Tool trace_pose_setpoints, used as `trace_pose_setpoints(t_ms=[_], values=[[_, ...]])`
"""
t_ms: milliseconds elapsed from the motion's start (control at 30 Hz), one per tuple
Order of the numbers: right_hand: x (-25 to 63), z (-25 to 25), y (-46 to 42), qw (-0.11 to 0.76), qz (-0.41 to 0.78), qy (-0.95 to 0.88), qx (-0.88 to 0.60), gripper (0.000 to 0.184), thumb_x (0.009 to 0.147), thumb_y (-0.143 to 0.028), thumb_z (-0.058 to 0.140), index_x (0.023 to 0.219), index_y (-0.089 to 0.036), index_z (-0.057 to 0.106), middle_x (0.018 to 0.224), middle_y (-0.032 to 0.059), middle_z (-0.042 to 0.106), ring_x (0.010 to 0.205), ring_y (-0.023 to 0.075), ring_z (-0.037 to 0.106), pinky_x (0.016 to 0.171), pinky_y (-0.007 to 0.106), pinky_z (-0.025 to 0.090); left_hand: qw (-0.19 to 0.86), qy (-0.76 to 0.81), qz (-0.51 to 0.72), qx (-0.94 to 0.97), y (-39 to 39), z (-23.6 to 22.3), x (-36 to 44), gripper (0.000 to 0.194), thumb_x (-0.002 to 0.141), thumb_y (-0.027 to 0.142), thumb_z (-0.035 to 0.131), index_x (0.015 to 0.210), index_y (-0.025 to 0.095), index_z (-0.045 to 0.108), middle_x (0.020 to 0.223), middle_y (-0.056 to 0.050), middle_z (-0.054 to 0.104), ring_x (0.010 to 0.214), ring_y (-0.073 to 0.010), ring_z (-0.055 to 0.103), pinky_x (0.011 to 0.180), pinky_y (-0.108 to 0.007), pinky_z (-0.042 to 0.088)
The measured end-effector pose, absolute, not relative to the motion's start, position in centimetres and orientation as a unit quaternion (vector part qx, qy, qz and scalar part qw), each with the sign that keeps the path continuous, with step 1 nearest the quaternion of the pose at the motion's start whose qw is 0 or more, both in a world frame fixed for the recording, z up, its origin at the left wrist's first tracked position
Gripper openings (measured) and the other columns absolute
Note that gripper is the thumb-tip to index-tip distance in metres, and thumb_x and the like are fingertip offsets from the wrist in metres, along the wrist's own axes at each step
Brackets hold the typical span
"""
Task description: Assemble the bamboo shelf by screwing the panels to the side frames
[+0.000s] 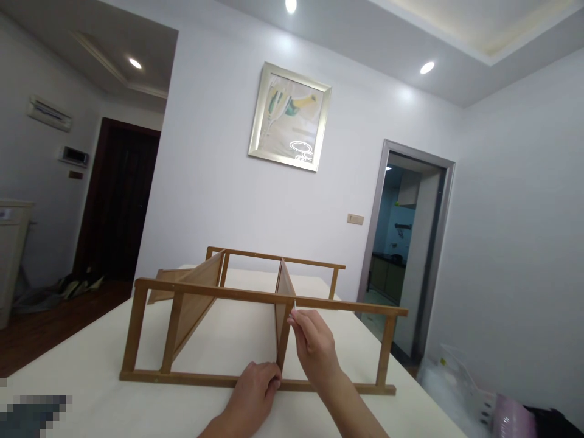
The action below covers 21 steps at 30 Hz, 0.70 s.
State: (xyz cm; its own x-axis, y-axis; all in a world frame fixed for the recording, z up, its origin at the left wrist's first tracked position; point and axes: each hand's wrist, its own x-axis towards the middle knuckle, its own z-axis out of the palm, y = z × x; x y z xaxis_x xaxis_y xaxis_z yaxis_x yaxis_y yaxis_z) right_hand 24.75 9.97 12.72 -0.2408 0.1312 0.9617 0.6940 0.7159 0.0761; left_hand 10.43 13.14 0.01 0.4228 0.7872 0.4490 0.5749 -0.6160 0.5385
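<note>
A brown wooden shelf frame (210, 292) lies on its side across a pale table, with two panels spanning between its near and far side rails. My left hand (255, 392) is closed on the lower near rail, at the foot of the middle upright (283, 340). Higher up, my right hand (317, 344) pinches a thin, pale, metal-looking piece (294, 306) against the upper near rail, close to the top of that upright. Most of this piece is hidden by the fingers, so its kind is unclear.
The table (91, 377) has a pale top. A dark object (27, 417), partly blurred out, lies at its near left corner. Plastic-wrapped items (474, 395) sit beyond the right edge. A doorway (401, 243) opens at the back right; a framed picture (291, 115) hangs on the wall.
</note>
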Motion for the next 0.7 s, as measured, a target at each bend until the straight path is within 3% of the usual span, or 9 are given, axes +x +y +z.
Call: trace_pose_setpoints(t_ms=[133, 400, 600, 700], values=[[25.0, 12.8, 9.9, 0.535, -0.276, -0.754, -0.264, 0.036, 0.089, -0.005, 0.051, 0.121, -0.02, 0.057, 0.088, 0.0091, 0.066, 0.08, 0.0192, 0.063, 0.067, 0.032, 0.056, 0.151, 0.409, 0.346, 0.831, 13.2, -0.2, 10.5, 0.024, 0.086, 0.014, 0.042, 0.081, 0.022, 0.064, 0.085, -0.001, 0.071, 0.082, -0.0196, 0.061, 0.082, -0.032, 0.039], [26.1, 14.1, 9.2, 0.49, -0.292, -0.781, -0.255, 0.041, 0.088, -0.002, 0.048, 0.123, -0.022, 0.057, 0.094, 0.01, 0.066, 0.082, 0.0191, 0.061, 0.069, 0.034, 0.055, 0.151, 0.411, 0.336, 0.834, 13.2, 0.0, 10.4, 0.024, 0.086, 0.014, 0.042, 0.082, 0.022, 0.064, 0.085, -0.001, 0.07, 0.083, -0.0195, 0.061, 0.084, -0.031, 0.039], [25.0, 14.2, 9.1, 0.561, -0.198, -0.742, -0.308, 0.013, 0.089, -0.013, 0.054, 0.095, -0.019, 0.064, 0.086, 0.0074, 0.065, 0.079, 0.017, 0.062, 0.068, 0.03, 0.054, 0.152, 0.411, 0.337, 0.833, 13.2, 0.0, 10.4, 0.025, 0.086, 0.015, 0.04, 0.083, 0.022, 0.064, 0.085, -0.002, 0.07, 0.083, -0.0195, 0.06, 0.084, -0.032, 0.039], [24.3, 14.5, 9.1, 0.584, -0.161, -0.714, -0.351, 0.015, 0.089, -0.019, 0.054, 0.075, -0.019, 0.061, 0.072, 0.0032, 0.062, 0.067, 0.0149, 0.06, 0.06, 0.027, 0.051, 0.155, 0.414, 0.328, 0.835, 13.3, -0.1, 10.4, 0.026, 0.086, 0.015, 0.04, 0.083, 0.022, 0.064, 0.086, -0.002, 0.071, 0.084, -0.0201, 0.06, 0.083, -0.032, 0.039]])
